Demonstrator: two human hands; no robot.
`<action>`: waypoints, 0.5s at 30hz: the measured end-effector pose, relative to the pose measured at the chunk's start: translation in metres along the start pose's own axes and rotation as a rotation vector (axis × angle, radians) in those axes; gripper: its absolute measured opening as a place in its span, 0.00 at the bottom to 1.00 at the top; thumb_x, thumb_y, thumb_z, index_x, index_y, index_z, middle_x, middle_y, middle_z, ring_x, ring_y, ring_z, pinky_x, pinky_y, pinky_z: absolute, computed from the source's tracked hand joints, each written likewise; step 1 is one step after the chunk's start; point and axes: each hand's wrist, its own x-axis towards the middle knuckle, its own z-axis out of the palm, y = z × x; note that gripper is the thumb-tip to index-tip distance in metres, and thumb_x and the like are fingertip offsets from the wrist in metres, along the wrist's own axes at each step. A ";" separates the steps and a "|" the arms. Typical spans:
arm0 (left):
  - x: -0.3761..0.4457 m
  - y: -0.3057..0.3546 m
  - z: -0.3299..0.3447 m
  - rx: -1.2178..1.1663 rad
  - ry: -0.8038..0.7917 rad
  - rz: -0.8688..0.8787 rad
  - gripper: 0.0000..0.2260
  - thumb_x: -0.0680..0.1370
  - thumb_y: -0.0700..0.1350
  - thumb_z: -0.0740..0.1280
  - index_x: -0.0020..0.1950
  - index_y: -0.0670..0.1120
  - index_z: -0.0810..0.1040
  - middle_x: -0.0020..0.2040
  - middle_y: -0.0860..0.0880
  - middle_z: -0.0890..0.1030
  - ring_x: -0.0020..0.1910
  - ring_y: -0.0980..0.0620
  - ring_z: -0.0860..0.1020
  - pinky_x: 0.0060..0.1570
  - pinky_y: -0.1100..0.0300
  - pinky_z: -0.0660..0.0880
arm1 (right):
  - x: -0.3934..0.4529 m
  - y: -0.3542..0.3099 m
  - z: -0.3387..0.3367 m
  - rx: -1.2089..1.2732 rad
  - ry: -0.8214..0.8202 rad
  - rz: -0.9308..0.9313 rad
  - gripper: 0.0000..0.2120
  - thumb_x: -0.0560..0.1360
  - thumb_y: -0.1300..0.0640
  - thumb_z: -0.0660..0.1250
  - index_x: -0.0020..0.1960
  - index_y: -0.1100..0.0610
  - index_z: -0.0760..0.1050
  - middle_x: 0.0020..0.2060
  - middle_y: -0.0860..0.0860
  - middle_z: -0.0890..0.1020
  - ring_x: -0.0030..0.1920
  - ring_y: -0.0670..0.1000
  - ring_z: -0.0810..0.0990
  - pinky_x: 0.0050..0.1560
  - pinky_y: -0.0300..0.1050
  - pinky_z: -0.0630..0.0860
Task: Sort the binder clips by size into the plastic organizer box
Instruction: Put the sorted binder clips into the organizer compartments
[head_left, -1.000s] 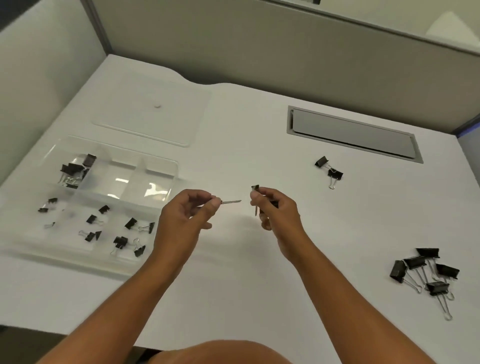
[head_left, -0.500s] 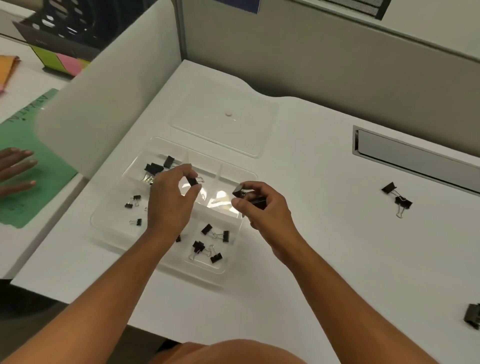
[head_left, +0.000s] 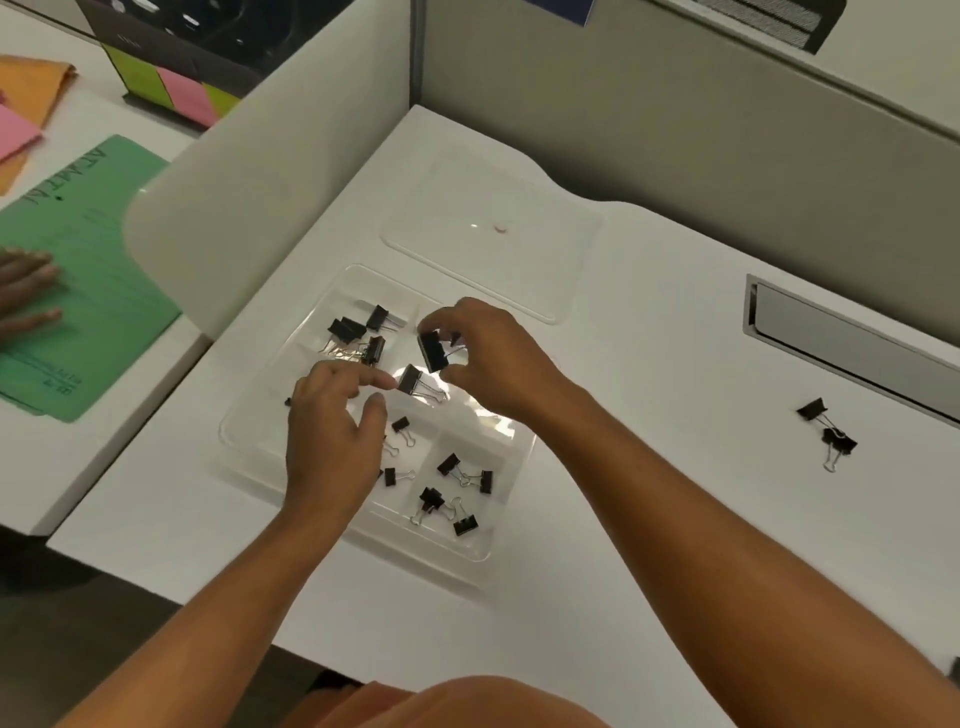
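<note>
The clear plastic organizer box lies on the white desk. My right hand pinches a medium black binder clip above the box's back middle compartment. My left hand hovers over the box with loose fingers, and its index fingertip is next to another medium clip lying in the middle compartment. Several larger clips fill the back left compartment. Small clips lie in the front right compartment and a few more small clips in the front middle one.
The box's clear lid lies flat behind it. Two loose clips sit on the desk at right, near a grey cable slot. A partition stands at left; beyond it another person's hand rests on a green folder.
Both hands moved further over the box. My left hand let go of its clip, which now lies in the middle compartment. My right hand still holds its clip, further back.
</note>
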 end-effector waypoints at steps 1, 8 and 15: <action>-0.002 0.000 0.000 -0.002 -0.002 -0.005 0.13 0.80 0.37 0.68 0.51 0.56 0.82 0.56 0.56 0.78 0.57 0.52 0.75 0.52 0.55 0.74 | 0.008 0.000 0.003 -0.067 -0.031 -0.019 0.25 0.74 0.66 0.73 0.67 0.49 0.79 0.57 0.49 0.80 0.57 0.47 0.79 0.56 0.47 0.78; -0.007 0.004 -0.002 -0.057 -0.015 -0.041 0.11 0.79 0.39 0.70 0.52 0.56 0.82 0.55 0.58 0.78 0.52 0.56 0.78 0.46 0.56 0.76 | -0.001 0.001 0.010 0.078 0.026 0.104 0.25 0.78 0.67 0.66 0.72 0.50 0.74 0.60 0.51 0.79 0.57 0.48 0.79 0.57 0.45 0.77; -0.003 0.025 0.011 -0.259 -0.283 -0.148 0.18 0.77 0.54 0.75 0.66 0.60 0.78 0.54 0.60 0.84 0.49 0.61 0.84 0.46 0.69 0.78 | -0.041 -0.013 0.023 1.089 0.141 0.391 0.13 0.87 0.61 0.58 0.67 0.57 0.77 0.59 0.54 0.86 0.60 0.56 0.85 0.62 0.51 0.81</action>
